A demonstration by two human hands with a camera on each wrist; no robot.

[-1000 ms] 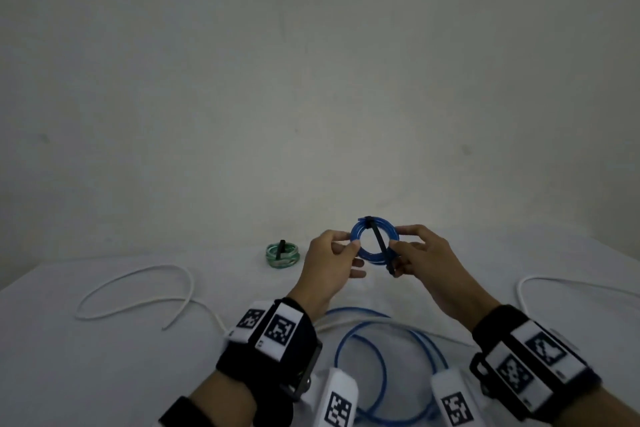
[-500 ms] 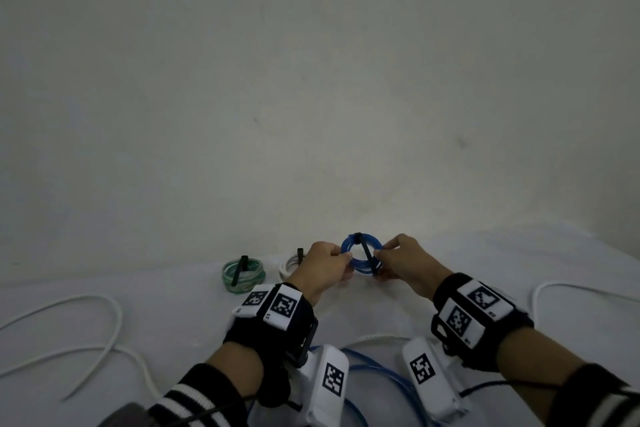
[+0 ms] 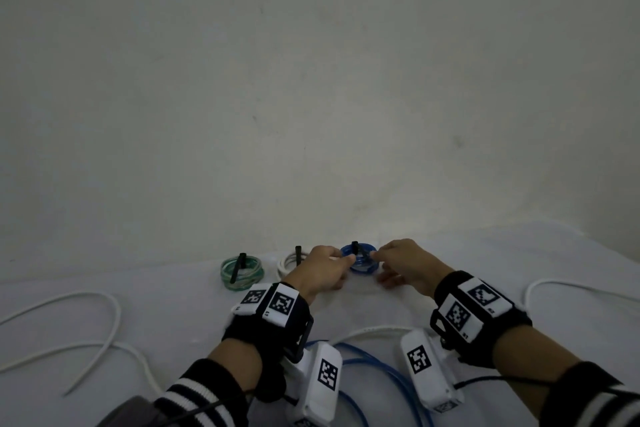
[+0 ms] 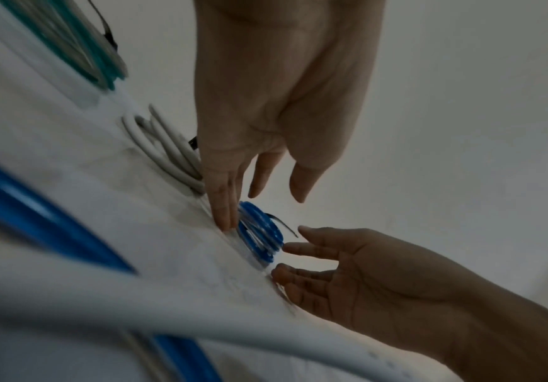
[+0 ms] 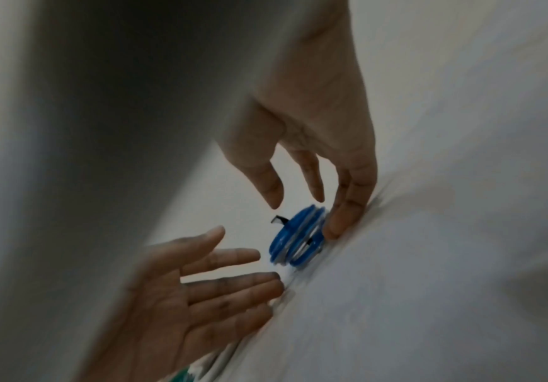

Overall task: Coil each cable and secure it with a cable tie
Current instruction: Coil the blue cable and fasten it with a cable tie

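The tied blue coil (image 3: 358, 259) with its black cable tie (image 3: 355, 247) lies on the white table at the far edge, just right of the white coil (image 3: 289, 262). My left hand (image 3: 332, 263) is at the blue coil's left side and my right hand (image 3: 391, 260) at its right. In the left wrist view the left hand (image 4: 259, 191) has straight fingers whose tips touch the blue coil (image 4: 259, 235). In the right wrist view the right hand (image 5: 312, 201) is spread, one fingertip against the blue coil (image 5: 298, 237). Neither hand grips it.
A tied green coil (image 3: 242, 270) lies left of the white coil. A loose blue cable (image 3: 381, 367) loops on the table under my wrists. Loose white cables trail at the left (image 3: 104, 322) and at the right (image 3: 571, 291). A pale wall stands just behind the coils.
Both hands carried the blue coil forward and down onto the table beside the white coil. Their pinch on it has loosened and the fingers are now straight.
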